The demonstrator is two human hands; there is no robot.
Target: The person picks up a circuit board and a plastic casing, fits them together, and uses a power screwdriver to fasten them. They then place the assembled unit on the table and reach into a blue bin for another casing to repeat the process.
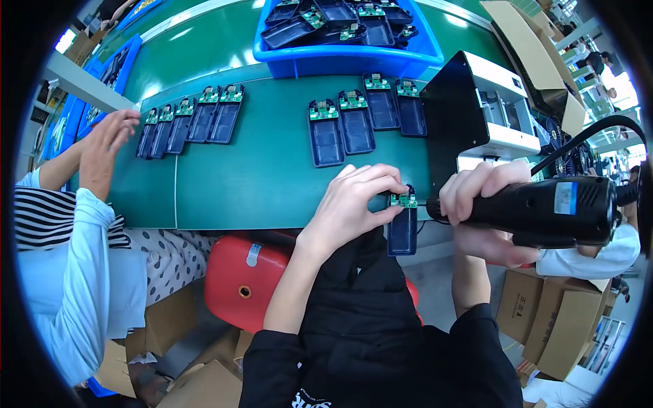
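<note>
My left hand [354, 204] pinches a dark blue plastic case [403, 231] with a small green circuit board [404, 200] at its top, at the near edge of the green table [258, 177]. My right hand [479, 204] grips a black electric screwdriver [544, 211], whose tip points left at the circuit board. A black cable runs up from the screwdriver's rear.
Several blue cases with green boards lie in two rows [364, 119] [190, 121] on the table. A blue bin [347, 34] of more cases stands at the back. A black and white machine [476, 109] stands right. A co-worker's hand [105, 146] reaches in at left. Cardboard boxes [544, 319] sit below.
</note>
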